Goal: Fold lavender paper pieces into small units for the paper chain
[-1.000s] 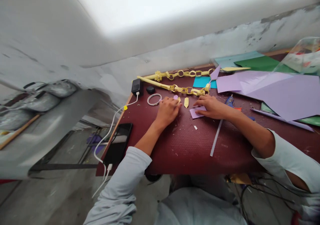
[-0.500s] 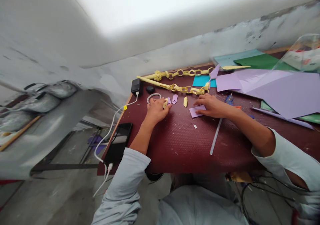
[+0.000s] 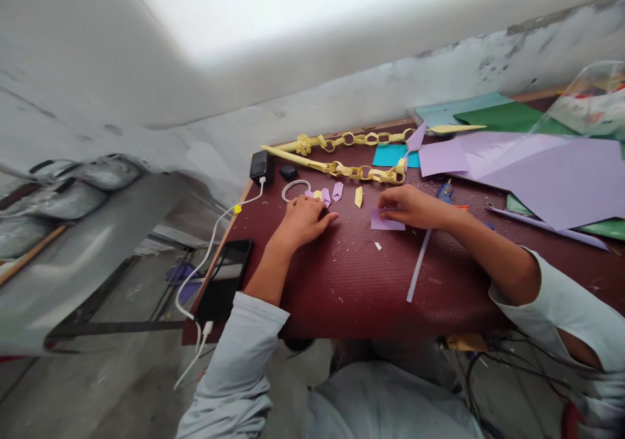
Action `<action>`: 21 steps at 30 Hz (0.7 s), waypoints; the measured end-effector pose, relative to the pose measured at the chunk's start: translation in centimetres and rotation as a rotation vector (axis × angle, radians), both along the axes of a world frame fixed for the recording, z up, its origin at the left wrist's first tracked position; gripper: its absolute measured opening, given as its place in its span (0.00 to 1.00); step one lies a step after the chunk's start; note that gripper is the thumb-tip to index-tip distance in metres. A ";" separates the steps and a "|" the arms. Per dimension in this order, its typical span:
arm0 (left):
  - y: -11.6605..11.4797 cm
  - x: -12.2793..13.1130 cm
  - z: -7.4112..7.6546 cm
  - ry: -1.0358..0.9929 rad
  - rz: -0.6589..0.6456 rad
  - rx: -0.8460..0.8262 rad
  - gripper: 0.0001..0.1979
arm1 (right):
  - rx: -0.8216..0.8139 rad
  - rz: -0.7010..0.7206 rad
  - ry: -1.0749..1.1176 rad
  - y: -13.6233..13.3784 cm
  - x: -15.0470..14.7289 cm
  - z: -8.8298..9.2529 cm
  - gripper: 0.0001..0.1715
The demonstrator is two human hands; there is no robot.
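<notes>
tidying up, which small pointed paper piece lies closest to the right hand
The lone yellow piece, rightmost of the group; the others lie nearer the left hand.

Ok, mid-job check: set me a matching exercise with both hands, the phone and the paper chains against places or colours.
1. Left hand
2. Right hand
3. Phone
4. Paper chains

A. Yellow
B. At the plain purple slip
C. By the left edge of the table
D. Nearest the small folded pieces

Pairs: 1-D, 2-B, 3-C, 4-A
</notes>
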State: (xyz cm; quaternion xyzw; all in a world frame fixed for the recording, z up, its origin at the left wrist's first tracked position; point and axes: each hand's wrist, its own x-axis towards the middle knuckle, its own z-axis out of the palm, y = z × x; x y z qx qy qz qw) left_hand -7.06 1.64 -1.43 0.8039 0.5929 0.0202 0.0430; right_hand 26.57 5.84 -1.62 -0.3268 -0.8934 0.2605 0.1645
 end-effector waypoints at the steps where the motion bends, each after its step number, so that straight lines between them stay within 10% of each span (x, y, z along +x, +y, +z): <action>1: 0.1 0.0 -0.1 -0.012 0.003 0.002 0.23 | -0.054 0.002 0.056 -0.2 -0.1 0.1 0.10; 7: -0.4 2.6 0.1 -0.528 0.023 0.186 0.22 | -0.250 -0.063 0.425 -0.6 -0.9 0.3 0.17; 12: -1.9 7.7 -0.8 -1.325 -0.085 -0.320 0.29 | -0.299 -0.121 0.623 -0.6 -1.5 0.6 0.24; 21: -1.2 8.2 -1.8 -1.591 0.146 -0.338 0.15 | -0.441 -0.122 0.570 -1.3 -1.6 0.6 0.22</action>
